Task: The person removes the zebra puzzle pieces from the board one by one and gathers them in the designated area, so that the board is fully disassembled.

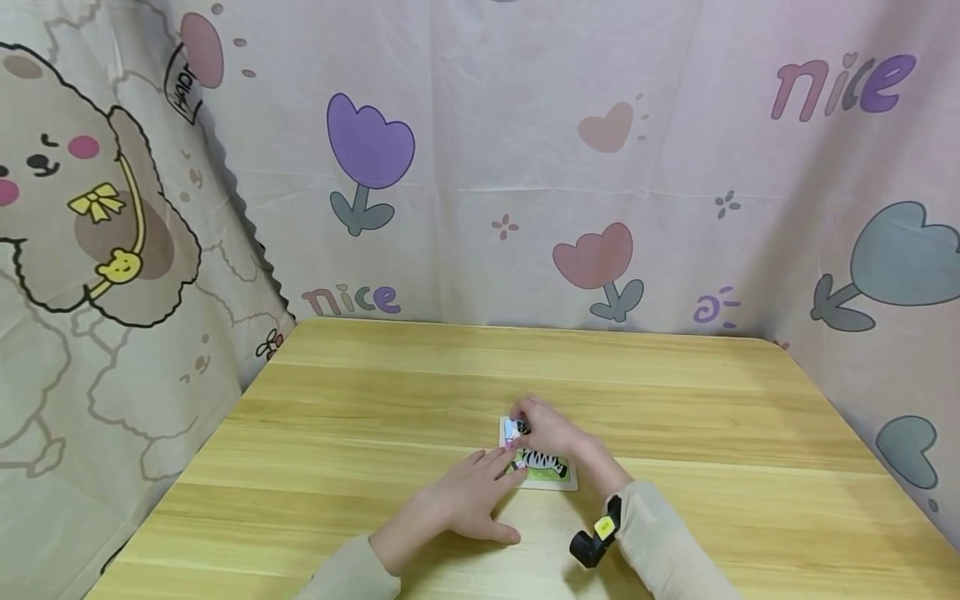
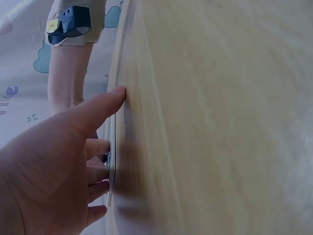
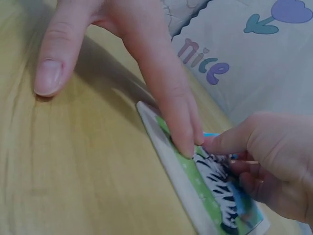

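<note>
A small zebra picture board (image 1: 545, 483) with a white border and green ground lies flat on the wooden table. My left hand (image 1: 472, 496) rests its straight fingertips on the board's left part, thumb spread onto the table. From the right, my right hand (image 1: 551, 431) reaches over the board's upper part with curled fingers. In the right wrist view, the thumb and fingers of that right hand (image 3: 274, 161) pinch a small thin picture piece (image 3: 246, 162) by the zebra's head, mostly hidden by the fingers. The zebra's striped body (image 3: 215, 183) shows between the two hands.
The light wooden table (image 1: 337, 450) reaches back to a printed curtain (image 1: 480, 167), with another curtain (image 1: 97, 358) along the left side. A black camera (image 1: 592, 542) on the right wrist hangs just above the tabletop.
</note>
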Available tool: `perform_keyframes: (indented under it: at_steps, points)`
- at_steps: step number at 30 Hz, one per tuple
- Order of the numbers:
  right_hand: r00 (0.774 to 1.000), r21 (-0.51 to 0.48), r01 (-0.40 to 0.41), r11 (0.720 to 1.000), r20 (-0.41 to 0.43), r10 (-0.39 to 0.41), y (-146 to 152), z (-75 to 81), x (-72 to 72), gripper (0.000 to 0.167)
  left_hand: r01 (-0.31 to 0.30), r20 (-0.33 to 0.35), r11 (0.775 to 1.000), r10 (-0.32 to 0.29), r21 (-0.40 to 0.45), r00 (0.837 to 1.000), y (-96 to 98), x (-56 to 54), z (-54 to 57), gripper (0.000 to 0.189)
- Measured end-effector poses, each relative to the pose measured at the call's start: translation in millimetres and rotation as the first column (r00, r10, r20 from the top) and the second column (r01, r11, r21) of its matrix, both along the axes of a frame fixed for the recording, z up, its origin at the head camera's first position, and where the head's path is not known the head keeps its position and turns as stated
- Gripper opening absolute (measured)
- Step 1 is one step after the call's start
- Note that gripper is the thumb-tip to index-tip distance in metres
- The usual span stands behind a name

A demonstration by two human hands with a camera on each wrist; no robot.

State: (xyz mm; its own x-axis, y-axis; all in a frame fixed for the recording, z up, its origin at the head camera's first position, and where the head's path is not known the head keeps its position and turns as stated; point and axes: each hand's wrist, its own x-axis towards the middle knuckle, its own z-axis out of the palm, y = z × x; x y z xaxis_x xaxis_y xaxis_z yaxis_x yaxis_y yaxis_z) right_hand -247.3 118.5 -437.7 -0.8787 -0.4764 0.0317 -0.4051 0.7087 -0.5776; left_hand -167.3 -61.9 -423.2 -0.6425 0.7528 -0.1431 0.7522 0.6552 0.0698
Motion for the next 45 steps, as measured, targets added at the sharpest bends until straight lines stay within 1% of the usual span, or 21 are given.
perform_keyframes:
  at_steps: [3,7,11,14,18,20,22,26,31,34,35,40,45]
  points:
    - [1.0,-0.103,0.022,0.994,0.021,-0.02,1,-2.2,1.9,0.026,-0.001,-0.002,1.0,0.001,-0.002,1.0,-0.1,-0.3,-0.8,0.084]
    - [0.997,-0.231,0.073,0.97,0.051,-0.063,1,-6.5,3.8,0.021,-0.003,-0.001,1.0,0.003,-0.003,1.0,-0.3,-0.6,-1.6,0.084]
    - [0.996,-0.295,0.088,0.951,0.019,-0.086,1,-9.6,4.8,0.019,0.0,-0.003,1.0,0.0,0.001,1.0,-0.6,-0.5,-2.0,0.084]
    - [0.992,-0.339,0.116,0.933,-0.001,-0.123,4,-9.6,5.7,0.017,0.001,-0.008,1.0,-0.001,-0.001,1.0,-0.2,-0.3,-2.4,0.084]
    - [0.979,-0.396,0.195,0.897,0.024,-0.202,15,-9.2,4.9,0.019,-0.003,-0.004,1.0,0.003,0.001,1.0,0.3,0.7,-2.8,0.085]
    - [0.971,-0.417,0.231,0.879,0.043,-0.235,24,-8.8,3.8,0.021,-0.006,0.0,1.0,0.006,0.004,1.0,0.3,1.3,-2.6,0.086]
    - [0.962,-0.43,0.26,0.864,0.044,-0.268,35,-7.3,2.9,0.021,-0.007,0.003,1.0,0.007,0.006,1.0,0.3,1.6,-2.3,0.086]
    - [0.947,-0.423,0.294,0.857,0.01,-0.32,61,-5.5,0.4,0.02,-0.007,0.0,1.0,0.007,0.003,1.0,0.2,1.8,-1.9,0.086]
    - [0.923,-0.373,0.37,0.851,0.046,-0.381,94,-7.6,-2.3,0.021,-0.001,0.003,1.0,0.001,-0.005,1.0,-0.6,2.6,-1.2,0.086]
    - [0.904,-0.334,0.42,0.844,0.074,-0.421,111,-8.2,-2.9,0.022,0.003,-0.001,1.0,-0.003,-0.001,1.0,-0.7,2.6,-1.5,0.086]
    - [0.9,-0.318,0.429,0.845,0.075,-0.429,116,-8.2,-2.8,0.023,0.005,-0.001,1.0,-0.005,0.002,1.0,-0.7,2.5,-1.8,0.086]
    - [0.883,-0.245,0.463,0.852,0.05,-0.466,134,-8.8,-2.4,0.023,0.01,-0.003,1.0,-0.01,0.009,1.0,-1.4,2.6,-3.5,0.086]
    - [0.878,-0.19,0.473,0.86,0.017,-0.479,139,-12.3,-3.7,0.025,0.006,0.005,1.0,-0.006,0.004,1.0,-1.8,3.3,-3.7,0.087]
